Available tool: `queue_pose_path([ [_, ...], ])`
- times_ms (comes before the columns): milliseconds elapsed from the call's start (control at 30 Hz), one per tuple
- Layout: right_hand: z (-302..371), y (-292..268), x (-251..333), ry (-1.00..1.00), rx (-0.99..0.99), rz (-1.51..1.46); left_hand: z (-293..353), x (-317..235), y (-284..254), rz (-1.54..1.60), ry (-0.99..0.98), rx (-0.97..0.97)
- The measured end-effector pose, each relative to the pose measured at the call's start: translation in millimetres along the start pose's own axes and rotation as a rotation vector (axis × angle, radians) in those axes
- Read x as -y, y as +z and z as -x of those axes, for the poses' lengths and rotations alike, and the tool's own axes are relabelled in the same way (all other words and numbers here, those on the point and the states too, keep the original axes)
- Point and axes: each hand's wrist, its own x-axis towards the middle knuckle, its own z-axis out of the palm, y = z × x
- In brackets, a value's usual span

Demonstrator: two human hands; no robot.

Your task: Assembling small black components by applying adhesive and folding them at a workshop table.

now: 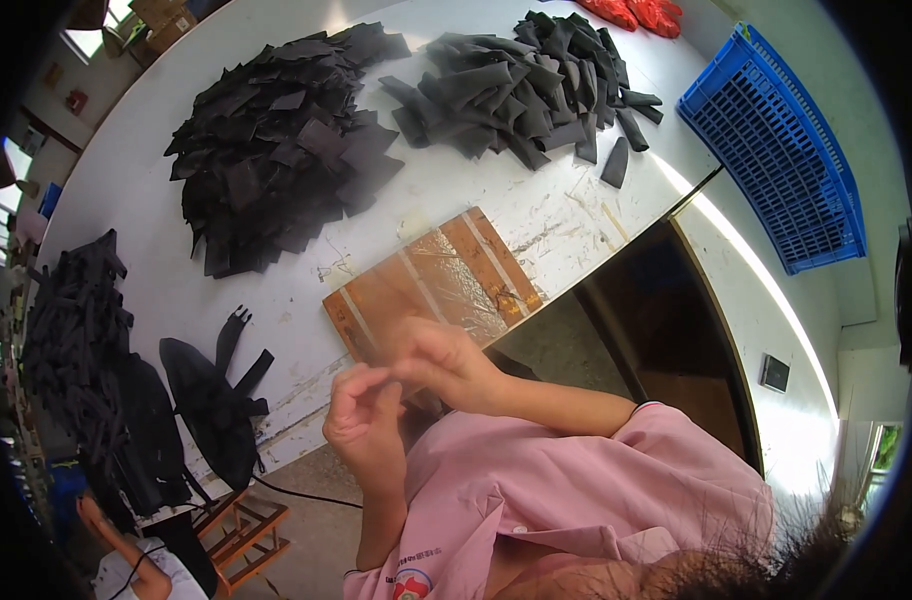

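Note:
My left hand (364, 428) and my right hand (448, 365) meet in front of my chest, at the near edge of the white table. Both are closed, fingertips pinched together and almost touching. Whatever lies between the fingers, if anything, is too small or blurred to make out. Just beyond them, a brown wooden board (434, 272) with pale tape strips and a shiny clear covering lies at the table's edge. Past the board sit a big heap of flat black fabric pieces (276, 150) and, to its right, a pile of folded black fabric pieces (506, 90).
At the left lie black straps (76, 340) in a heap and a black pouch with a buckle strap (211, 410). A blue plastic basket (776, 150) stands at the right. Red plastic bags (631, 14) lie far back. A co-worker's arm (126, 545) and a wooden stool (244, 540) show lower left.

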Motion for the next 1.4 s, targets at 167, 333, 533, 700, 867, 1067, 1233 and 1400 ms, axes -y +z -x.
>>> queue_pose_path([
  [167, -7, 0, 15, -0.091, 0.032, 0.164, -5, -16, 5, 0.147, 0.025, -0.043],
  [333, -3, -9, 16, 0.196, 0.012, 0.069, -19, -13, -8, 0.875, -0.436, 0.192],
  [533, -20, -23, 64, 0.367, 0.178, -0.214, -24, -43, 0, 1.319, -0.530, 0.614],
  [700, -78, -42, 59, 0.264, 0.114, -0.029, -78, -52, 6, 1.186, -0.583, 0.602],
  [867, -63, -56, -6, 0.572, 0.175, -0.379, -96, 3, 14, 1.131, -0.750, 0.456],
  [1067, -90, -50, 1, 0.502, 0.218, -0.205, -112, -5, 7, 1.385, -0.909, 0.263],
  [1233, -77, -56, -28, 0.606, 0.263, -0.243, -107, 18, 16, 1.598, -0.922, 0.057],
  [1400, -56, -65, -28, 0.592, 0.207, -0.321, -75, 30, 17, 0.948, -0.587, 0.166],
])
